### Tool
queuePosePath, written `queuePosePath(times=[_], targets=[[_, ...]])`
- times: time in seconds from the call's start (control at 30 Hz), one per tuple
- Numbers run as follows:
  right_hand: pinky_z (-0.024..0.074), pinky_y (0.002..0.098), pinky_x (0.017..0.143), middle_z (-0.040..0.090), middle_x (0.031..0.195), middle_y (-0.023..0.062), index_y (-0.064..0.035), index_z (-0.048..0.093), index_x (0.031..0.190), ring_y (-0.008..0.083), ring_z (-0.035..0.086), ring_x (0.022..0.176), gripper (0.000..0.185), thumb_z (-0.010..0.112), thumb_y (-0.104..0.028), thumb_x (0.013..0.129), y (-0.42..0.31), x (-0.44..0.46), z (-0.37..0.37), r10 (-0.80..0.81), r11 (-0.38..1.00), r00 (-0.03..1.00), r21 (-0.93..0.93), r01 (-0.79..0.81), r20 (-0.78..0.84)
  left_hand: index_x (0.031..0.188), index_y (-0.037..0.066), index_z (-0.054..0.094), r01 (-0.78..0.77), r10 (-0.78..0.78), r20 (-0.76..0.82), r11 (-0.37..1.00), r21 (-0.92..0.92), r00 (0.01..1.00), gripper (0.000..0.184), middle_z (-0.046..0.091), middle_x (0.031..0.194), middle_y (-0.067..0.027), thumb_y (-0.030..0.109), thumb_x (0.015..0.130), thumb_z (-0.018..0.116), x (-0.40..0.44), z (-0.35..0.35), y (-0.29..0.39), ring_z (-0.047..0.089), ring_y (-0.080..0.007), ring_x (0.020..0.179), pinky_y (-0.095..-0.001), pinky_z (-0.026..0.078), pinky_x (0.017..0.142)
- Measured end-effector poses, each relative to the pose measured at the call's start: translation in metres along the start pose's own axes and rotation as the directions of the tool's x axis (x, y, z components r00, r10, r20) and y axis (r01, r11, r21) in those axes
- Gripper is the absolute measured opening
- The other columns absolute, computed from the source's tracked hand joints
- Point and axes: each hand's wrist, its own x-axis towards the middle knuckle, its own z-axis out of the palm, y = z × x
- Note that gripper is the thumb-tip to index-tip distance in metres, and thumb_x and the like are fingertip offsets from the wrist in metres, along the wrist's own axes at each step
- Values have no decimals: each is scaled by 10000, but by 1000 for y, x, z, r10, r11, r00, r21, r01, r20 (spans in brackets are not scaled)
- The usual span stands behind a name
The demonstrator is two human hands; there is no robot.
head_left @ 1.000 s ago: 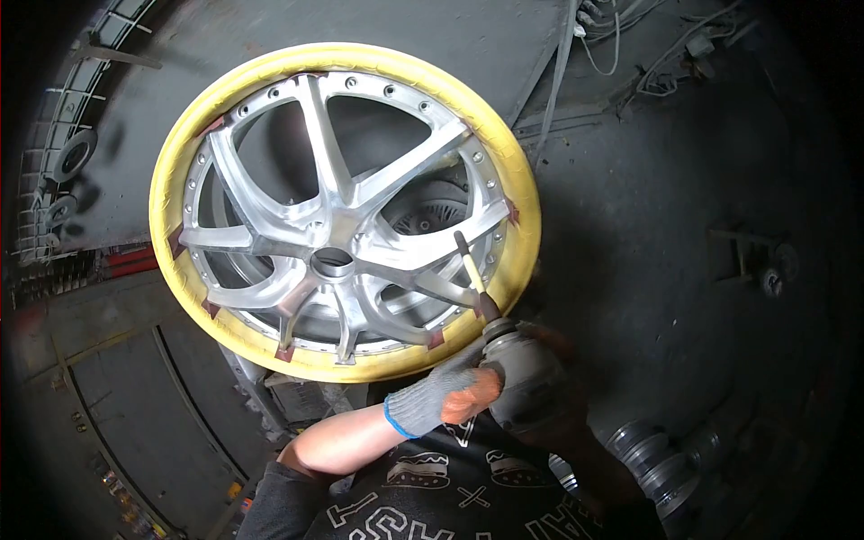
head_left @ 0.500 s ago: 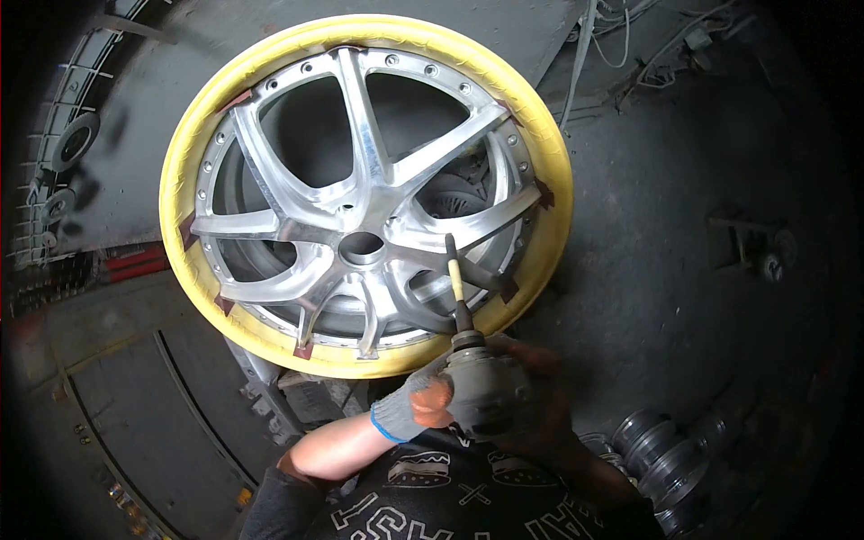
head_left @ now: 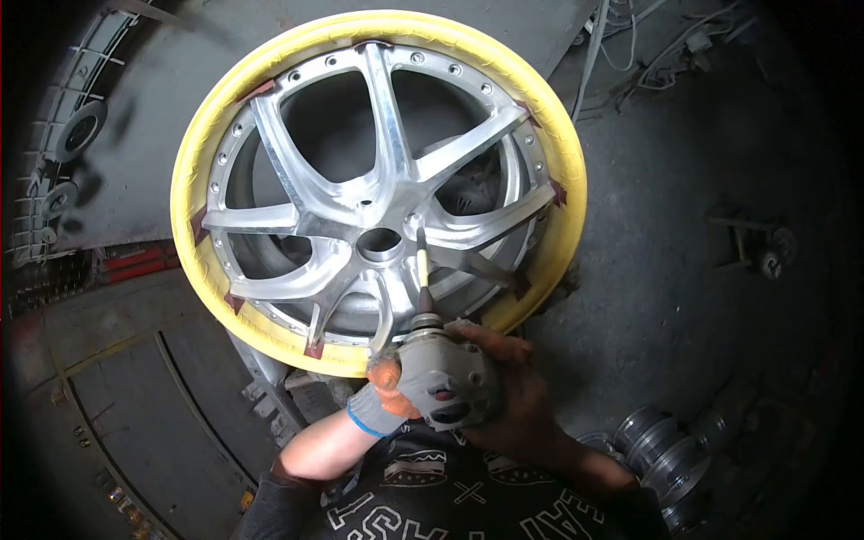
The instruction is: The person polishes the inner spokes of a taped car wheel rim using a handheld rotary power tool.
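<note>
A silver multi-spoke wheel rim point(head_left: 396, 193) fills the upper middle, its outer lip wrapped in yellow tape point(head_left: 562, 261). Dark red patches sit at several spoke ends. A grey power grinder point(head_left: 445, 382) points its long shaft with a pale band point(head_left: 423, 267) at the wheel; the tip lies over the hub near a bolt hole, and whether it touches I cannot tell. My left hand point(head_left: 385, 396), in a grey glove with orange coating, wraps the grinder's left side. My right hand point(head_left: 513, 382), mostly in shadow, grips its right side.
Silver rims or barrels point(head_left: 661, 454) stand on the floor at lower right. A wire rack point(head_left: 58, 171) with round discs runs along the left. Cables point(head_left: 621, 36) hang at upper right. A small wheeled stand point(head_left: 756, 247) is far right.
The grinder, in both hands, has swung left, and its tip has moved from over a right-hand spoke toward the hub. The wheel appears slightly further right in view.
</note>
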Motion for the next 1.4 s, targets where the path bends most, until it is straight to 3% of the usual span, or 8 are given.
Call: queuePosePath(times=[0.07, 0.23, 0.43, 0.53, 0.6, 1.0, 1.1, 1.4], targets=[[418, 430, 1021, 589, 1292, 160, -36, 445, 1419, 315, 573, 1185, 872, 898, -181, 687, 4, 1, -1, -66, 998, 997, -18, 66, -49, 1455, -21, 431, 205, -306, -89, 800, -564, 948, 1057, 520, 1419, -227, 391, 605, 907, -5, 16, 18, 550, -334, 1288, -430, 450, 1106], [485, 439, 979, 581, 1298, 154, -53, 488, 1388, 341, 641, 1076, 728, 839, -212, 771, 7, -5, -28, -170, 985, 977, -34, 167, -131, 1425, -5, 480, 483, -564, -385, 825, -292, 730, 806, 554, 1399, -180, 450, 830, 776, -20, -10, -30, 607, -260, 1215, -388, 497, 1043], [445, 405, 1002, 595, 1265, 136, -54, 533, 1358, 298, 578, 1149, 757, 886, -173, 699, 13, -6, -81, 52, 993, 991, 111, -38, -126, 1383, 55, 502, 354, -558, -148, 687, -634, 817, 522, 578, 1342, -102, 324, 969, 671, 36, -18, -92, 600, -200, 1181, -321, 502, 1013], [427, 402, 1012, 586, 1269, 135, -50, 551, 1342, 299, 551, 1168, 746, 888, -172, 687, 32, 2, -107, 46, 713, 983, 684, -157, 178, 1393, 37, 480, 256, -376, -15, 659, -707, 927, 661, 566, 1354, -143, 343, 884, 772, 71, 7, -73, 583, -247, 1234, -364, 478, 1064], [430, 401, 1025, 578, 1317, 142, -41, 537, 1356, 302, 550, 1206, 770, 888, -162, 681, 51, -12, -103, -71, 997, 974, -6, 71, -213, 1410, 7, 456, 222, -240, 70, 694, -685, 968, 806, 560, 1359, -189, 380, 814, 848, 87, 17, -66, 579, -287, 1257, -409, 465, 1096], [454, 419, 1024, 595, 1282, 135, -48, 509, 1380, 330, 566, 1189, 809, 892, -200, 683, 84, -6, -128, -38, 997, 989, 55, 47, -144, 1481, 69, 402, 203, -413, -205, 749, -631, 887, 710, 484, 1470, -193, 288, 898, 742, 103, 23, -80, 480, -339, 1377, -485, 359, 1188], [461, 419, 1012, 611, 1245, 126, -71, 548, 1354, 322, 579, 1166, 769, 891, -223, 682, 83, -8, -122, -38, 998, 991, 53, 45, -130, 1494, 83, 393, 232, -352, 44, 513, -826, 935, 716, 490, 1462, -188, 281, 902, 744, 75, -2, -103, 491, -345, 1363, -482, 387, 1168], [492, 412, 937, 646, 1166, 109, -88, 584, 1311, 295, 616, 1094, 711, 881, -293, 699, 67, -15, -88, -31, 998, 997, -55, 27, -77, 1511, 41, 349, 248, -341, 102, 417, -875, 934, 862, 522, 1402, -195, 376, 856, 800, 35, -5, -92, 536, -315, 1308, -448, 467, 1099]])
